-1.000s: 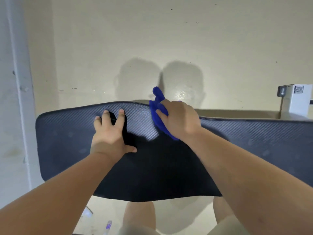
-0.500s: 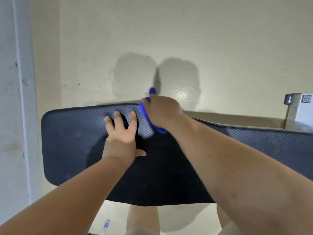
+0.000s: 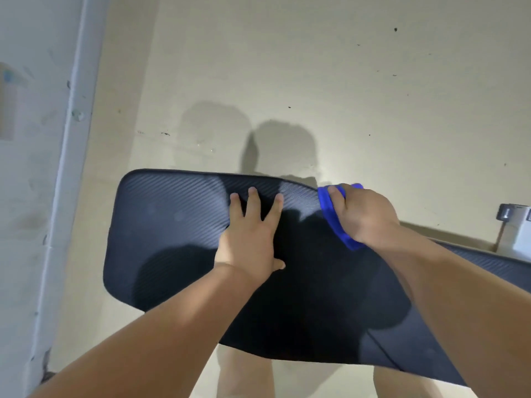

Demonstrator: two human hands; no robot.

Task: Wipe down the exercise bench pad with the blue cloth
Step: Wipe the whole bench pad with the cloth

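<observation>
Wiping looks underway: the right hand [image 3: 365,214] grips the bunched blue cloth [image 3: 333,218] at the far edge of the dark ribbed bench pad [image 3: 172,225], the left hand [image 3: 250,239] presses flat with fingers spread, and the next stroke likely needs steady pressure along the pad, above a pale, speckled floor [image 3: 258,67].

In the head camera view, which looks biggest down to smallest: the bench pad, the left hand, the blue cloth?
1. bench pad
2. left hand
3. blue cloth, though the right hand hides part of it.
</observation>
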